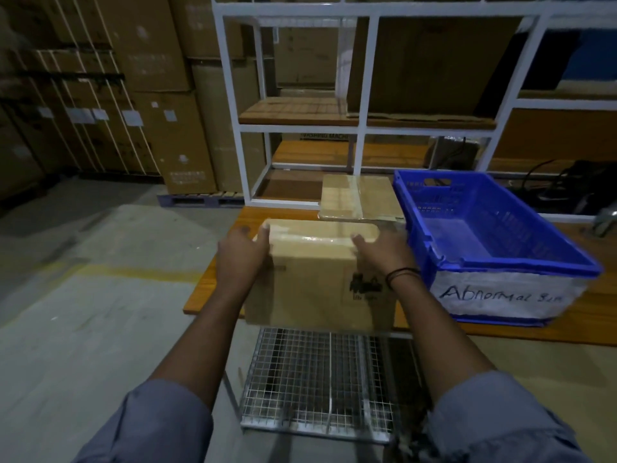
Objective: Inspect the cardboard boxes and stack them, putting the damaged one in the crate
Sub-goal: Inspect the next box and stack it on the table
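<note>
Cardboard box [314, 279], taped top, is at the near edge of the wooden table [213, 292], just left of the blue crate [521, 264]. I see my left hand [242, 252] gripping its upper left corner, thumb on the tape. My right hand [380, 252] grips the upper right side, thumb on top too. The other fingers of both hands are hidden behind the box sides. I can't tell if the box rests on the table or is lifted: its bottom edge is blurred and overlaps the wire mesh cart [317, 379] below. There is a dark print on the front, unreadable. The picture is dim and soft, so I can't judge any damage. A second box [357, 197] lies behind it on the table, beside the crate's far corner. The crate's white label reads "Abnormal", the last word unclear. A white rack [360, 128] stands behind, with stacked cartons [150, 95] at far left, their labels too blurred to read. The right table end is cut off.
</note>
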### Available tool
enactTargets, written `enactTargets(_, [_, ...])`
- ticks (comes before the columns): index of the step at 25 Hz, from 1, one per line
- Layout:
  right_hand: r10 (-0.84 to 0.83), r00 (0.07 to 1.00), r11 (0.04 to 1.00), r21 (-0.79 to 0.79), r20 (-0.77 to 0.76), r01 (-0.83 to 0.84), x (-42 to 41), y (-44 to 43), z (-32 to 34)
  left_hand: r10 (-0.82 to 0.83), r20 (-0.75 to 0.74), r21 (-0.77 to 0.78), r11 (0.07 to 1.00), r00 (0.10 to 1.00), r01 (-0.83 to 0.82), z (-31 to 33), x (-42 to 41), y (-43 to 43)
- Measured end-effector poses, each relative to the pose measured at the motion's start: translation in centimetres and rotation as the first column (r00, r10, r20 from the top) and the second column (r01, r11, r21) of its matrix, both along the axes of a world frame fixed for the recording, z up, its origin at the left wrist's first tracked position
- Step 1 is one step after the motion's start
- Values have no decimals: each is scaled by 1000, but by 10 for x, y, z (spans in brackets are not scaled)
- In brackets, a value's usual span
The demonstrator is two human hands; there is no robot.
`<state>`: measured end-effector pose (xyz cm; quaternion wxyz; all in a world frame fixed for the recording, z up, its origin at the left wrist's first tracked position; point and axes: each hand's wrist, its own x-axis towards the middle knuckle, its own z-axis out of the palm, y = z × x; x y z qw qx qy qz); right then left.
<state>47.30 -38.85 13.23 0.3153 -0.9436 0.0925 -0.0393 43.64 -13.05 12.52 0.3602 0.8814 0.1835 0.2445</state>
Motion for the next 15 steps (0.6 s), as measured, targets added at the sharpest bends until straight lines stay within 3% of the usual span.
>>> enactTargets(2, [-83,974,987,152,211,51,8,-9,18,-23,158,-99,994,987,39,24,5,-3])
enactTargets(5, [-10,953,975,214,303,-58,13,-7,21,-250,214,-84,959,944,272,28,21,-10])
enactTargets(6, [38,953,986,146,299,-85,13,-3,15,-320,125,-23,945,939,325,23,28,-15])
enactTargets(8, [89,944,984,-174,317,-35,12,7,-2,-316,-123,282,898,941,338,6,40,-28])
enactTargets(10, [113,929,916,-398,352,39,8,20,-10,-259,-166,516,800,952,307,-8,48,-41])
enactTargets(15, [326,904,838,-527,276,-141,12,57,-14,-247,-109,582,769,963,263,-14,60,-39])
